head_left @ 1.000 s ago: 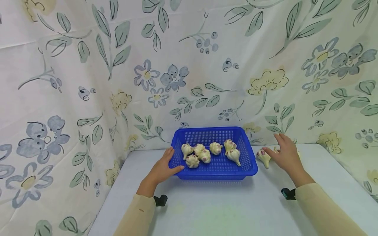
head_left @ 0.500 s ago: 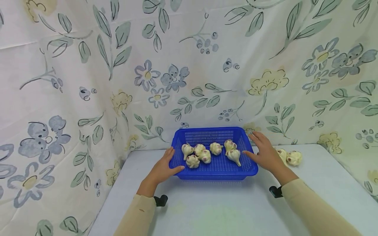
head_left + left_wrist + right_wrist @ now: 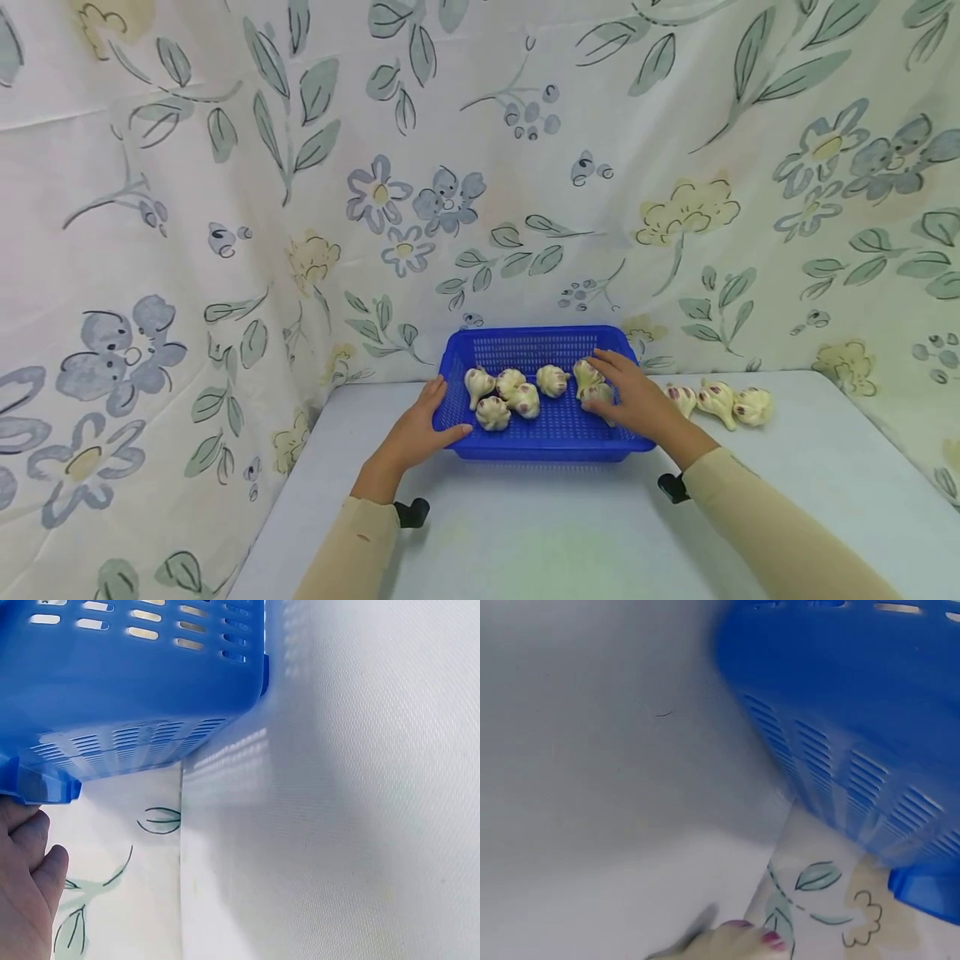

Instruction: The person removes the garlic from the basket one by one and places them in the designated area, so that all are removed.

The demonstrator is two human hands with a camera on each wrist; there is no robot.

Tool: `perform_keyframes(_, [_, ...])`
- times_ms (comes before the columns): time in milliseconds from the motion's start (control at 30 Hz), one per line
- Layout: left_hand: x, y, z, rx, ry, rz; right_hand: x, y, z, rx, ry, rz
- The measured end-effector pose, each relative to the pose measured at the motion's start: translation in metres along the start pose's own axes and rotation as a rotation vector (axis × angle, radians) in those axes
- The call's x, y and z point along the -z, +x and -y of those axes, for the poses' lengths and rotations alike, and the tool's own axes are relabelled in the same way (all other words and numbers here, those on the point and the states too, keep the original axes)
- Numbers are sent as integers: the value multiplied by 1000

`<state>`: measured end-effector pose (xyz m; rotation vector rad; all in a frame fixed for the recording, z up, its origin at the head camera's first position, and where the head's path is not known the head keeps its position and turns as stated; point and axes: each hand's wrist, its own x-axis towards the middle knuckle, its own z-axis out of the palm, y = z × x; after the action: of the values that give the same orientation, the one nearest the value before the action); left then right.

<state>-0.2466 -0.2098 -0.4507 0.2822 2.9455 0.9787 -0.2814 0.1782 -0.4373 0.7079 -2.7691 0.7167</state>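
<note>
A blue plastic basket (image 3: 540, 454) with slotted sides holds several garlic bulbs (image 3: 493, 413), white with purple marks. My left hand (image 3: 412, 429) rests at its left rim, thumb over the front corner and fingers along the outside. In the left wrist view those fingers (image 3: 49, 877) lie just below the rim. Over the basket's right side reaches my right hand (image 3: 637, 400), thumb and fingers spread above two garlic bulbs (image 3: 587, 372), which it partly hides. The right wrist view does not show the hand; the basket's slotted wall (image 3: 840, 780) fills its right side.
Three garlic bulbs (image 3: 717, 402) lie on the white table (image 3: 540, 533), right of the basket. One garlic bulb (image 3: 739, 941) shows at the bottom of the right wrist view. A floral cloth (image 3: 525, 208) hangs behind the table and along its left.
My right hand has moved left, from above the loose garlic bulbs, across the basket's right rim to the bulbs inside. The left hand has stayed at the rim.
</note>
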Motion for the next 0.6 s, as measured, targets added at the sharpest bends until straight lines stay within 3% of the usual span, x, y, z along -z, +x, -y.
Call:
perform_keyframes(367, [0,1,0,2,5,0,-6,11,5,-2,-85,126])
perform_keyframes(600, [0,1,0,4,2,3,-12,21,10,-103,-181,268])
